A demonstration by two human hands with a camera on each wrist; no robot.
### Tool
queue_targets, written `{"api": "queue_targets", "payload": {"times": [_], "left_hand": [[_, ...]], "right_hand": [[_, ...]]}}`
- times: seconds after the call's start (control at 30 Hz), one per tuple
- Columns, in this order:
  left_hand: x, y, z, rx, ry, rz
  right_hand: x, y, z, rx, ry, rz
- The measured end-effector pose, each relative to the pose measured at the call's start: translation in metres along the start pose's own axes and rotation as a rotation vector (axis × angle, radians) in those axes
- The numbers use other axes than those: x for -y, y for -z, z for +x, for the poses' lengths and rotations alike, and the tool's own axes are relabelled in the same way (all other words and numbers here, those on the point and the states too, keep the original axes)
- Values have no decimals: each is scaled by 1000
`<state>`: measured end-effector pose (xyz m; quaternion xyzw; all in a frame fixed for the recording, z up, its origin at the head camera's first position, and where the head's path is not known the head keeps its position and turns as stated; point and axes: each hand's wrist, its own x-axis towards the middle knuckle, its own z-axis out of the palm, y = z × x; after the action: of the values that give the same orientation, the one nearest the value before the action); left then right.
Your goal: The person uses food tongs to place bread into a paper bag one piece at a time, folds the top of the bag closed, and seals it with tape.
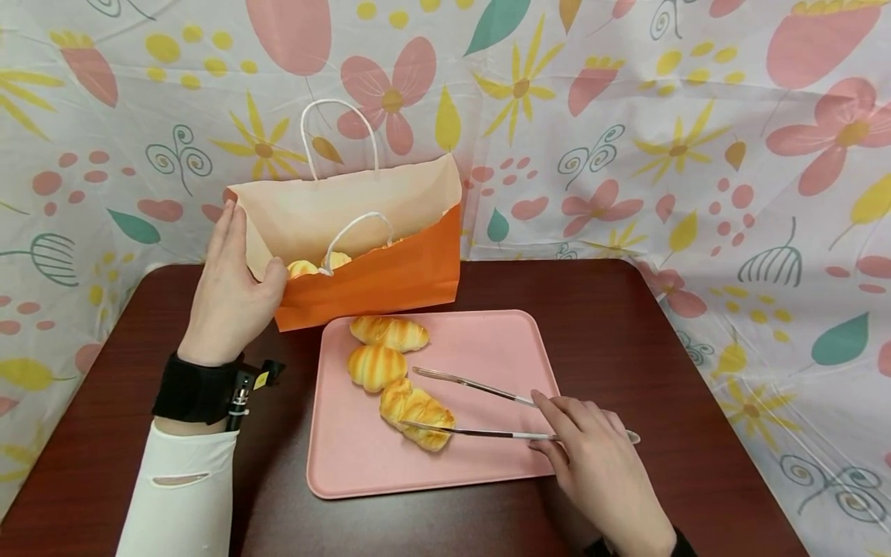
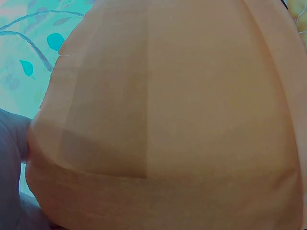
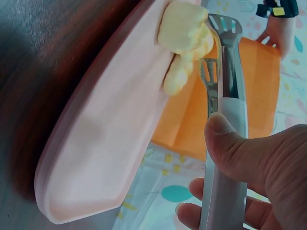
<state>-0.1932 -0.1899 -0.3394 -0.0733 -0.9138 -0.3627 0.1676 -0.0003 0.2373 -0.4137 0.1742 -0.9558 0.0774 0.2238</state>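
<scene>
My right hand (image 1: 602, 456) holds metal tongs (image 3: 230, 72) with white grips, their two arms spread apart. One tip lies over the lowest bread roll (image 1: 425, 433); the other is above the tray beside a striped roll (image 1: 377, 367). A third roll (image 1: 390, 333) lies at the pink tray's (image 1: 487, 472) back left. My left hand (image 1: 233, 286) rests against the left end of an orange paper bag (image 1: 376, 278), fingers along its side and thumb by the front rim. Inside the bag, more rolls (image 1: 303, 268) show partly; the front wall hides the rest. In the left wrist view, the bag's side (image 2: 192, 96) fills most of the picture.
The tray and bag stand on a dark brown table (image 1: 592, 309), the bag just behind the tray. White rope handles (image 1: 341, 104) rise from the bag. A patterned cloth (image 1: 626, 155) hangs right behind the table and along its right side.
</scene>
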Motion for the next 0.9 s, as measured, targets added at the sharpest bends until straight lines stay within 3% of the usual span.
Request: {"api": "queue_targets", "payload": {"times": [0.2,0.37,0.9], "left_hand": [[0,0,1,-3,-5,2],[0,0,0,-1,-1,4],[-1,0,0,8,18,3]], "right_hand": [[-2,6,-7,62,-37,22],[-4,9,-16,65,-20,27],[8,-7,-26,90,-78,-7]]}}
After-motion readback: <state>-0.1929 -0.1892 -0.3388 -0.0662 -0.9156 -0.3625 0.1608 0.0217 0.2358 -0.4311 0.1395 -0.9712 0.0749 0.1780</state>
